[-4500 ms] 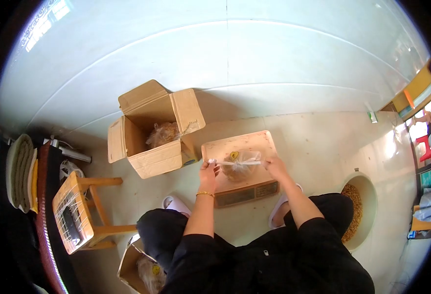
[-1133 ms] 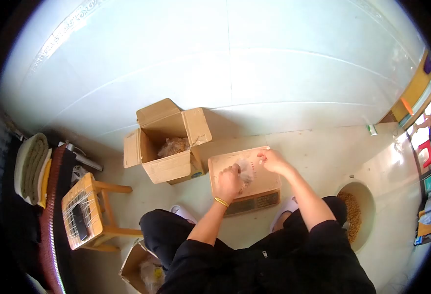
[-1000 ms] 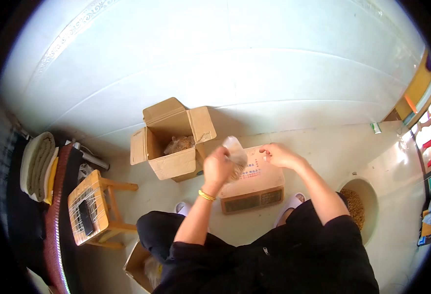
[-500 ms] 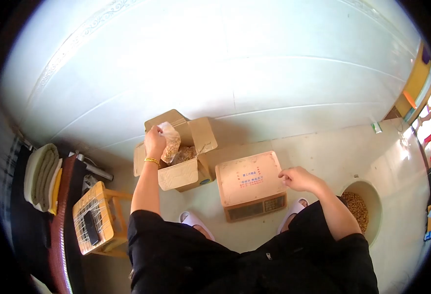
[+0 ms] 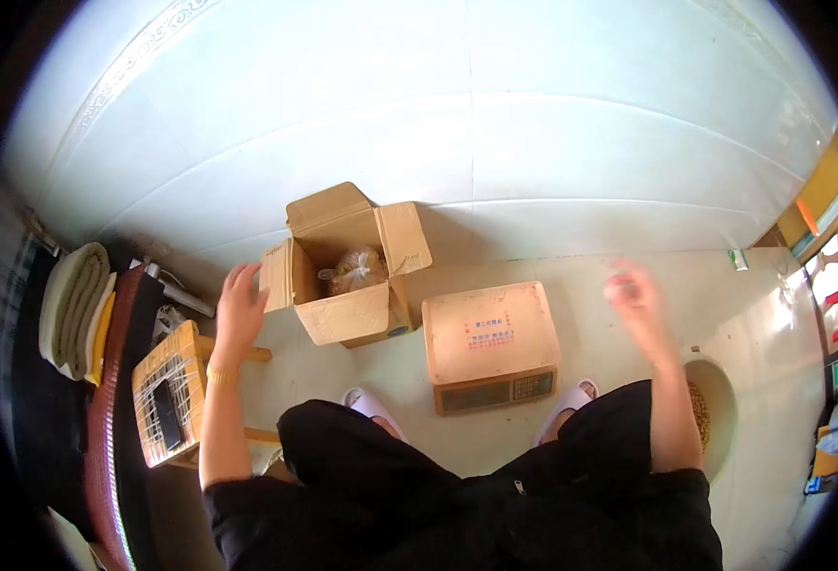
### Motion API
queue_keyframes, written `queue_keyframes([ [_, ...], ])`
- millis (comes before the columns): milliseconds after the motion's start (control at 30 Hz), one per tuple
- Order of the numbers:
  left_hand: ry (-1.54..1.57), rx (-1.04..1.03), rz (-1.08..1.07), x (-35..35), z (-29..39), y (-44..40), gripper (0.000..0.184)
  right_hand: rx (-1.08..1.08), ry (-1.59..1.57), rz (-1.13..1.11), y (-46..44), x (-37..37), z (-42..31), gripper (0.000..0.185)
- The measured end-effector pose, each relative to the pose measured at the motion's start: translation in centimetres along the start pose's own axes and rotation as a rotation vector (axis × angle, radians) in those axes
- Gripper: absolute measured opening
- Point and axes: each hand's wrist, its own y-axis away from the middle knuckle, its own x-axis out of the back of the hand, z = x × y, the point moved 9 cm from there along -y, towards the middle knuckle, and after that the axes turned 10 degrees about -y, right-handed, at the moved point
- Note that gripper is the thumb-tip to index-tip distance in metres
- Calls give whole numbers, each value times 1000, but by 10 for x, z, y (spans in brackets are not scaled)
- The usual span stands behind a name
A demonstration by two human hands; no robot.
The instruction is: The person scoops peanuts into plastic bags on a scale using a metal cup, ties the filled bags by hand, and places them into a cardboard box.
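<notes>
My left hand [image 5: 240, 309] is raised just left of an open cardboard box [image 5: 347, 319], its fingers apart and nothing in them. Inside the box sits a knotted clear plastic bag [image 5: 357, 271] of tan, grain-like pieces. My right hand [image 5: 634, 300] is in the air to the right of a scale [image 5: 495, 388]; motion smears its fingers, so I cannot tell their state. A pinkish printed board [image 5: 488, 333] covers the scale's top, and the scale's keypad side faces me.
A pale tub [image 5: 723, 419] of tan pieces stands at my right, partly behind my forearm. On my left a wooden stool [image 5: 176, 400] carries a dark phone [image 5: 168, 414]. Folded cloth [image 5: 78, 314] lies farther left. A tiled wall [image 5: 476, 124] rises behind the box.
The bag my left hand held over the box now rests inside it. That hand has let go and moved left. My right hand has risen and moved right, away from the scale.
</notes>
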Motion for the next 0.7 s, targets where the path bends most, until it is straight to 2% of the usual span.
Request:
queue_keyframes([
  [33,20,44,32,22,2,29,41,122,-168,166,11,28,-38,35],
  [67,41,83,61,35,2,62,41,387,-352,320,24,57,-73,40],
  [133,-18,192,107,33,-44,134,43,821,-469,373,79,98,-150,42],
  [167,61,314,86,31,-54,171,43,1016,-488,407,115,114,-182,44],
  [200,138,442,60,29,-63,209,44,1226,-499,413,159,125,-214,47],
  [267,-38,561,41,30,-56,268,43,1672,-540,324,249,126,-273,52],
  [333,-19,572,92,3,-71,329,40,2011,-532,142,309,105,-311,58],
  [367,-22,547,129,-7,-71,348,40,2192,-397,277,326,82,-316,46],
  [433,144,590,77,-28,-49,369,40,2244,-242,169,339,54,-331,46],
  [500,335,612,70,-80,-74,407,41,2235,-177,64,347,43,-336,46],
  [633,187,494,85,-75,-39,401,42,2209,-122,-31,355,38,-339,45],
  [700,206,641,49,-71,-36,394,44,2193,-98,-58,358,37,-340,44],
])
